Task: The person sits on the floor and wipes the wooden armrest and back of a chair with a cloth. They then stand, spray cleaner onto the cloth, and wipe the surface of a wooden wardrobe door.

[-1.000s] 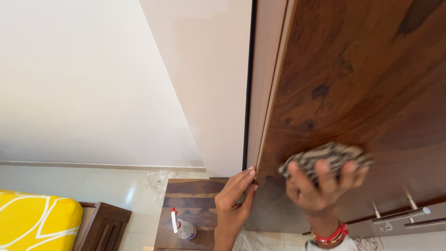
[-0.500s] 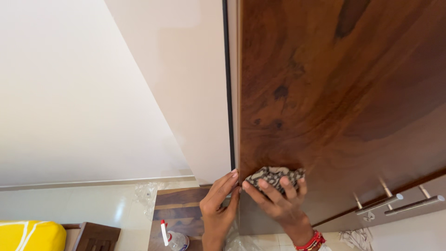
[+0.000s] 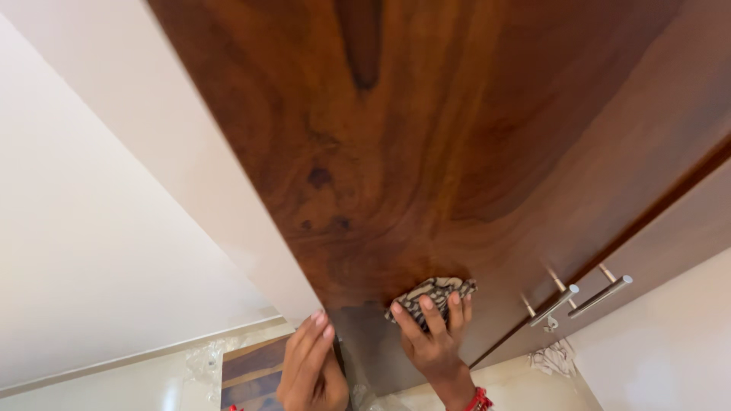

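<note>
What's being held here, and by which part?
The right hand presses a patterned cloth against the wooden door, fingers over its lower edge.

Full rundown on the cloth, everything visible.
The cloth is a small bunched rag, pale with a dark mottled pattern, soft and crumpled. The right hand presses it flat against the lower part of the dark wooden door, fingers spread over it. Only its upper edge shows above them.
</note>
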